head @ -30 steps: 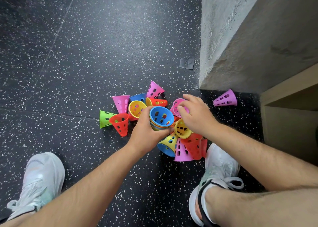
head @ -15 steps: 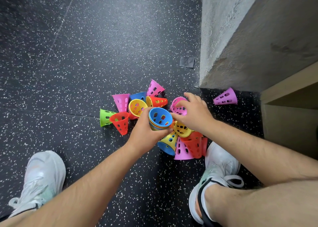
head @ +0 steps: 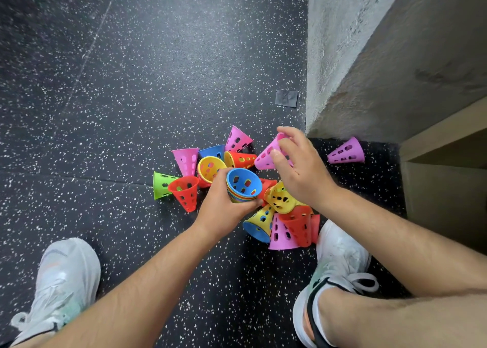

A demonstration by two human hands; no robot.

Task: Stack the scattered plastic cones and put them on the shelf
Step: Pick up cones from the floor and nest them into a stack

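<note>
Left shoe (head: 60, 289) and right shoe (head: 340, 263) were planted on the black speckled floor (head: 131, 84), with both forearms reaching in between them. Left hand (head: 221, 208) gripped the stack (head: 243, 186) of nested cones, fingers wrapped round its side, wide ends up, blue one on top. The stack was held over the pile, not on the shelf. Right hand (head: 303, 173) was just beside it, slightly farther out. Its fingers pinched a pink cone (head: 266, 156), which was lifted and tilted, narrow end toward upper right. The loose pile lay under and around both hands. Yellow cone (head: 280, 198) sat just right of the stack and red cones (head: 297, 223) were against the right shoe. On the left side, red cone (head: 185, 192) touched green cone (head: 160, 185). Farther right, purple cone (head: 346, 152) lay on its side, apart from the pile, near the wall base. Grey tape patch (head: 286, 98) was on the floor beyond. Concrete wall (head: 369, 57) and wooden shelf (head: 442, 136) were at right.
</note>
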